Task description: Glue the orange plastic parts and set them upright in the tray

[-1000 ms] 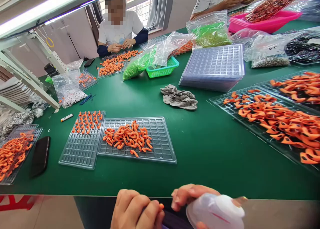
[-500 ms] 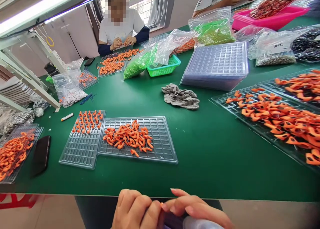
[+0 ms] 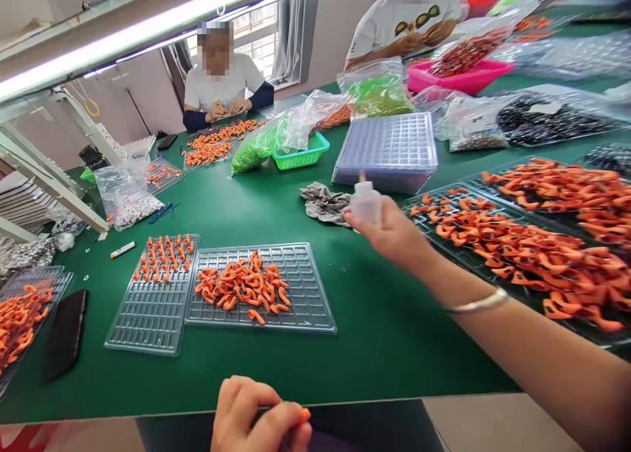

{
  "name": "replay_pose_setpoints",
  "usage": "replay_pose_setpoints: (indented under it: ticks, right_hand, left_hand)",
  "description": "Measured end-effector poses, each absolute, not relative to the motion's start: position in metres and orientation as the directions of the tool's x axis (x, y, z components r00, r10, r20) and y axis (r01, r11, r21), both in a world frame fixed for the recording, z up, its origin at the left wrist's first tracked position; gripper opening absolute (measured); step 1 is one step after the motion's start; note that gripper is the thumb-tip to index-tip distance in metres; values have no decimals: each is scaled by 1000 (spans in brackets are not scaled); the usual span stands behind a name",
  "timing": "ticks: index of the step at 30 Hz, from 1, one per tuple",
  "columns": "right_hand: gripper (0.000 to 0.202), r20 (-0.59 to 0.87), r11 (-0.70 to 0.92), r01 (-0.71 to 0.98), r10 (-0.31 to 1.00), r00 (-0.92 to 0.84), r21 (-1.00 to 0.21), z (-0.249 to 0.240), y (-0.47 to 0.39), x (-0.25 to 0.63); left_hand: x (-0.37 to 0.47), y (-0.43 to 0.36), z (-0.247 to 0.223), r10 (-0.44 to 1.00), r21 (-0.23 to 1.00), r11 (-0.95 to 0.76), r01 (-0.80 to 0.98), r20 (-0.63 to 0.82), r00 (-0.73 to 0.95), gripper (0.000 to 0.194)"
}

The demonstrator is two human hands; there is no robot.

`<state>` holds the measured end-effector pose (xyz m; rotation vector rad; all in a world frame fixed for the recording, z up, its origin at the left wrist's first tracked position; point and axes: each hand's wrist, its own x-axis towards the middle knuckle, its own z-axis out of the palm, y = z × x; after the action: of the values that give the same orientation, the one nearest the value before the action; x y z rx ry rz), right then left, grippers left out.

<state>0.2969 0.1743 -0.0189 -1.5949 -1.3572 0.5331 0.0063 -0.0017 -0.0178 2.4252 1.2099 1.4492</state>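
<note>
My left hand (image 3: pixel 256 416), at the table's near edge, pinches a small orange plastic part (image 3: pixel 305 414); most of it is hidden by the fingers. Out over the table, my right hand (image 3: pixel 382 232) is closed around a small translucent squeeze bottle (image 3: pixel 366 203) with a narrow tip pointing up. Just behind the bottle lies a crumpled grey cloth (image 3: pixel 323 202). Left of my right hand is a clear blister tray (image 3: pixel 315 307) with a heap of orange curved parts (image 3: pixel 241 284). A second tray (image 3: pixel 148 320) beside it carries similar parts standing in rows.
Stacked clear trays (image 3: pixel 387 143) stand beyond the cloth. Large heaps of orange parts (image 3: pixel 517 242) cover trays on the right. A black phone (image 3: pixel 66 334) and a marker (image 3: pixel 123 249) lie at left. Two people work across the table, near a green basket (image 3: pixel 302 155) and bags.
My right hand has moved away from my left, forward over the table, with the bottle in it. My left hand stays near the edge. The view has shifted slightly.
</note>
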Motion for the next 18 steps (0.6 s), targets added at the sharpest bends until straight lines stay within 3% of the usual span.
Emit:
replay_pose_setpoints:
  ticks: [5,9,11,13,18]
  right_hand:
    - [36,78,-125,687,963,257,-716,-31,203,300]
    - [27,17,-203,759,962,272,-619,-37,203,299]
    - [24,-2,-229,780,960,281,-582,-37,204,299]
    - [24,-12,-251,790,955,295,-559,-36,204,297]
    - [20,-4,-271,788,947,323,-553,-30,198,294]
  left_hand:
    - [-12,11,-11,903,805,-420,420,417,104,9]
    - [-21,18,-3,1000,996,-22,86,23,-17,25]
    - [-20,20,-1,976,973,197,-123,-206,-69,30]
    - [-17,21,0,934,909,312,-276,-347,-84,33]
    - [-16,23,-1,901,844,373,-386,-428,-65,37]
